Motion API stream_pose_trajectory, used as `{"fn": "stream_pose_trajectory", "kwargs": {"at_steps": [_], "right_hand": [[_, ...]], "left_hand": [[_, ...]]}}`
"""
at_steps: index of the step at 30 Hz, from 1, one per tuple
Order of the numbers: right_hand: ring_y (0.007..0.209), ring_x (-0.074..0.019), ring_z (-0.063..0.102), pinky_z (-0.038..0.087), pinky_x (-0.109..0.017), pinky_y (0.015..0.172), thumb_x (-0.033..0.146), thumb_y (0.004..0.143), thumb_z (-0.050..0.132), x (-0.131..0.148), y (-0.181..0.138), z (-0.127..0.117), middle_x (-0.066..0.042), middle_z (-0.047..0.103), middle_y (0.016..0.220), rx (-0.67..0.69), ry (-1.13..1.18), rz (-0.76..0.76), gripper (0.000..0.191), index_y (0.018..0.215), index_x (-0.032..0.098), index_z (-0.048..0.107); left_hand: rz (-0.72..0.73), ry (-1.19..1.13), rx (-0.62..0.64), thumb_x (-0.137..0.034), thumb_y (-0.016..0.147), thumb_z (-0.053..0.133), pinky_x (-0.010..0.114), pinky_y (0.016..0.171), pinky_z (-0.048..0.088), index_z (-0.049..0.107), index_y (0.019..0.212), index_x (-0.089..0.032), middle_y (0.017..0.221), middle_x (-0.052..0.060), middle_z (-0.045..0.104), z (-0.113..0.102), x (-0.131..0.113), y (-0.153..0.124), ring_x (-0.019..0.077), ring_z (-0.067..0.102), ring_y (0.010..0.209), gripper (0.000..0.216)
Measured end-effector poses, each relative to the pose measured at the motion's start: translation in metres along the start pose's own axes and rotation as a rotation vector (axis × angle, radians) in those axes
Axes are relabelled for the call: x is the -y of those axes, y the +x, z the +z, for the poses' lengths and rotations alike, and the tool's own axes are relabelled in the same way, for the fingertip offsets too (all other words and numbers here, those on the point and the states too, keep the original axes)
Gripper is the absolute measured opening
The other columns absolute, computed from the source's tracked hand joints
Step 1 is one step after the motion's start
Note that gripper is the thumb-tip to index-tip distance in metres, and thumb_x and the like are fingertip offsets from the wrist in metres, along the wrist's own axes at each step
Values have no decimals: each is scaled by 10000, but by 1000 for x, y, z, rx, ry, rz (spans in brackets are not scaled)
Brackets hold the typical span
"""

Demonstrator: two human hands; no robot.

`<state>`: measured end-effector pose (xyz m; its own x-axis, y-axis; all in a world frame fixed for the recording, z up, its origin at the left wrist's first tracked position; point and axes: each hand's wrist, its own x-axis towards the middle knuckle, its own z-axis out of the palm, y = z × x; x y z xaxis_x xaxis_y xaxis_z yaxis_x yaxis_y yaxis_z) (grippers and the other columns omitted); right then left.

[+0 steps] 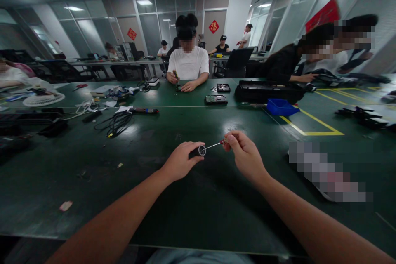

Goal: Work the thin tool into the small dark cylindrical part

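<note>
My left hand (181, 161) is closed around a dark cylindrical part (202, 150), whose round, light-rimmed end faces right toward me. Between the thumb and fingers of my right hand (244, 150) is the red handle of a screwdriver (213, 145). Its thin metal shaft slants down to the left, and the tip is at the cylinder's ringed opening. Whether the tip touches anything inside is too small to tell. Both hands are held above the green table (198, 210).
Beyond my hands lie a circuit-board-faced drive (215, 100), a blue bin (281, 107) and a long black casing (269, 90). Black cable (116, 123) and a pen-shaped tool (144, 110) are at left. A blurred-out object (324, 173) lies right. A co-worker (188, 62) sits opposite.
</note>
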<state>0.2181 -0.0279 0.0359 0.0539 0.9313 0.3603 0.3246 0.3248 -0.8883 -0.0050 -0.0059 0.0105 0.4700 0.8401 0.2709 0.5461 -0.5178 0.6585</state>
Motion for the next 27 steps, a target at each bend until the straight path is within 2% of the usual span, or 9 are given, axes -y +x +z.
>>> {"fn": "stream_pose_trajectory", "kwargs": {"at_steps": [2, 5, 8, 10, 13, 16, 21, 24, 27], "right_hand": [[657, -166, 588, 450, -312, 636, 444, 947, 506, 1, 0, -3, -7, 625, 704, 22, -73, -11, 260, 907, 212, 616], [553, -149, 523, 380, -294, 545, 506, 890, 592, 1, -1, -7, 9, 594, 622, 22, -205, -43, 320, 746, 220, 611], [508, -144, 489, 352, -294, 519, 534, 837, 653, 2, -2, -9, 17, 565, 557, 3, -280, -84, 369, 645, 227, 580], [546, -161, 535, 385, -303, 546, 512, 836, 663, 3, -3, -9, 5, 610, 600, 15, -276, -105, 320, 689, 232, 612], [672, -197, 621, 446, -329, 628, 431, 890, 614, 5, -4, -7, -25, 697, 765, 51, -221, -128, 194, 898, 243, 661], [715, -200, 638, 456, -336, 657, 362, 934, 543, 5, -5, -7, -29, 700, 813, 95, -194, -144, 165, 981, 244, 648], [677, -196, 641, 444, -327, 643, 392, 957, 498, 7, -5, -8, -7, 679, 721, 150, -223, -114, 236, 985, 237, 673], [601, -184, 622, 418, -315, 591, 445, 987, 425, 9, -4, -8, 3, 654, 633, 166, -250, -72, 353, 918, 234, 699], [502, -167, 570, 382, -303, 532, 466, 982, 426, 9, -3, -6, 25, 600, 546, 170, -246, -31, 356, 924, 236, 692]], "left_hand": [[-11, -4, 5, -269, 884, 675, 388, 1005, 430, 587, 1293, -289, 1188, 22, 643, -1, 0, 0, 223, 561, 1112, 419], [-24, -8, 6, -273, 890, 662, 409, 1017, 432, 588, 1297, -276, 1201, 35, 642, -2, -1, 0, 232, 560, 1128, 414], [-28, -18, -2, -274, 894, 655, 415, 1035, 428, 584, 1299, -282, 1222, 30, 635, -2, -1, 0, 230, 555, 1151, 411], [-23, -24, -6, -268, 893, 658, 411, 1044, 425, 585, 1296, -286, 1232, 25, 631, -2, 0, 0, 227, 554, 1160, 410], [-15, -16, -8, -264, 893, 658, 408, 1041, 427, 586, 1293, -279, 1225, 31, 633, -2, 1, 0, 228, 560, 1153, 407], [-24, -1, -2, -261, 892, 661, 400, 1022, 435, 586, 1290, -279, 1205, 31, 636, -2, 1, 0, 226, 567, 1137, 405], [-10, 2, -3, -253, 885, 671, 388, 1019, 431, 594, 1279, -283, 1204, 26, 636, -1, 2, 0, 220, 565, 1139, 402], [-6, -3, -11, -245, 882, 676, 377, 1015, 431, 600, 1271, -282, 1194, 20, 640, -1, 3, 0, 213, 570, 1130, 398], [-2, -3, -19, -244, 880, 679, 381, 1020, 430, 598, 1274, -278, 1202, 25, 639, -1, 3, 0, 216, 570, 1134, 404]]}}
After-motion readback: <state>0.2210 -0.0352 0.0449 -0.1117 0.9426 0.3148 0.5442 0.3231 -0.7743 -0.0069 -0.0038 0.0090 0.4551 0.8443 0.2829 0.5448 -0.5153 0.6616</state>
